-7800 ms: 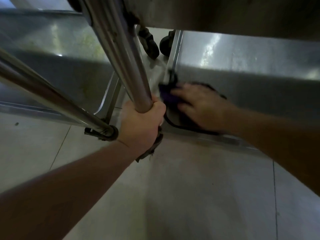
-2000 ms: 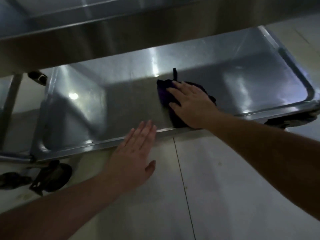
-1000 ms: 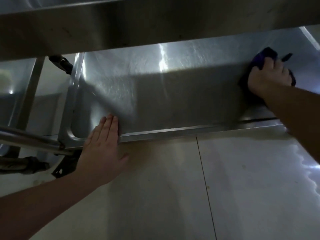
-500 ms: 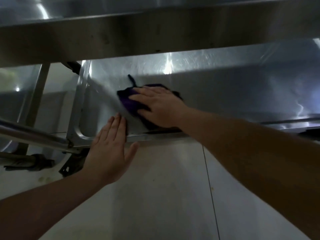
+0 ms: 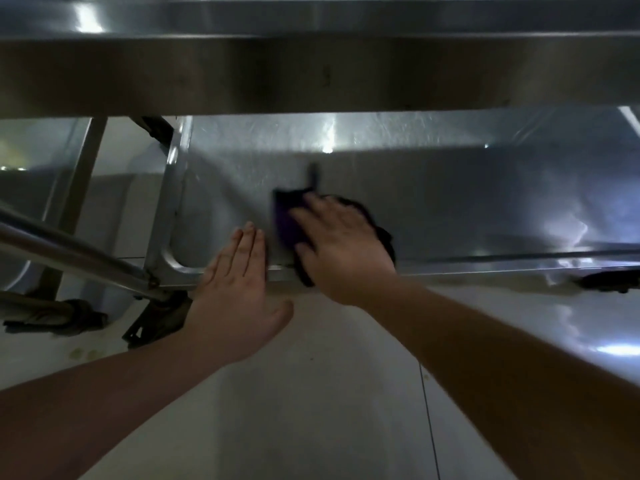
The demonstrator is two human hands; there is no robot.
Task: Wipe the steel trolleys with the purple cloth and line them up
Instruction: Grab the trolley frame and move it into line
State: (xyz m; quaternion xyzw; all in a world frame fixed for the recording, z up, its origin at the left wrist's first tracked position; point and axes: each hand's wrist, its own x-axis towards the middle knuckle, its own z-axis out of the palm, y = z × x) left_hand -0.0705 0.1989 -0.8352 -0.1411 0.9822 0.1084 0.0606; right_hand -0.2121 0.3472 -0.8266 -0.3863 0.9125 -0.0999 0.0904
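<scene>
on steel trolley shelf, right hand flat on purple cloth, left hand flat on rim

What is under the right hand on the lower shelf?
The purple cloth lies under the right hand, pressed flat on the trolley's lower shelf. The hand covers the cloth's middle; only its edges show.

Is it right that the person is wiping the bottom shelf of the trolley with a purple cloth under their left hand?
Not quite: the purple cloth is under the right hand, not the left. The head view shows the left hand resting flat on the front rim of the trolley's bottom shelf, holding nothing. The rest is right.
</scene>
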